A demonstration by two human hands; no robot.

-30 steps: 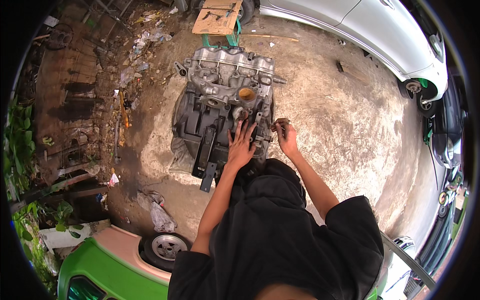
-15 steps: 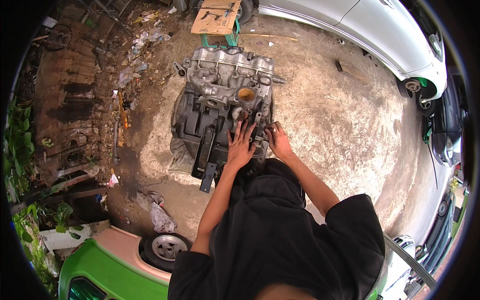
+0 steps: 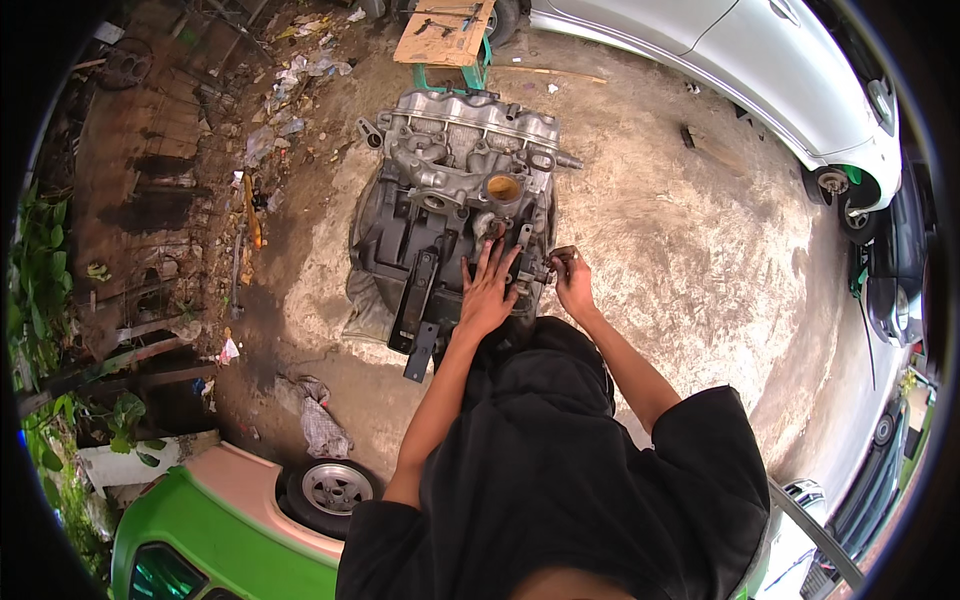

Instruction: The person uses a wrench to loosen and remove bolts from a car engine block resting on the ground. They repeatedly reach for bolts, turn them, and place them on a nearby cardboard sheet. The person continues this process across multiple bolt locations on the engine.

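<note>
An engine (image 3: 470, 135) lies in front of me, with a cast metal manifold (image 3: 420, 160), a round opening with an orange-brown inside (image 3: 502, 188) and black lower housings (image 3: 385, 250) with long flat brackets (image 3: 408, 310). My left hand (image 3: 487, 290) lies on the engine's lower right part, fingers spread. My right hand (image 3: 571, 281) is at the engine's right edge, fingers curled and pinched round something small and dark that I cannot make out. Grey cloth (image 3: 365, 320) shows under the engine.
A board with tools (image 3: 435, 45) rests on a green stool. A silver car (image 3: 750, 80) is at upper right, a green-and-pink car (image 3: 215, 530) with a wheel at lower left. Debris (image 3: 280, 135), boards (image 3: 140, 200), plants (image 3: 40, 260) and a crumpled sack (image 3: 325, 425) line the left.
My right hand moved left against the engine half a second ago and is now a little farther right again. The view has shifted slightly. My left hand stays on the engine.
</note>
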